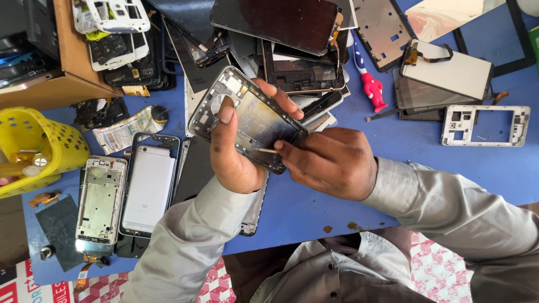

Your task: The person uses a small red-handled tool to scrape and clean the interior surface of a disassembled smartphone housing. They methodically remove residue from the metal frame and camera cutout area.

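Grey shirt sleeves [185,247] fill the bottom of the view, nearest the camera, and run up to two bare hands over a blue surface [314,210]. The left hand [238,148] grips a dark phone frame [247,118], tilted, with its thumb laid across the top face and the other fingers [275,95] wrapped round the far edge. The frame sits off the surface, held between both hands. The right hand [331,163] has its fingers pressed together, pinching a thin pale stick [268,150] whose tip touches the lower part of the frame, just beside the left palm.

Beyond the left fingers lies a heap of dark phone screens and panels [281,33]. Just past the right fingers, further along the surface, lie a red and white toy-like handle [370,87], a white panel with a black cable [446,70] and a white phone frame [485,126], well apart from the hands. On the thumb side of the left hand, a silver phone back [149,188] and a bare metal frame [101,199] lie flat side by side on the surface, under the left sleeve's edge. Further out that way stand a yellow basket [39,148] and a cardboard box [62,67] holding more phone parts.
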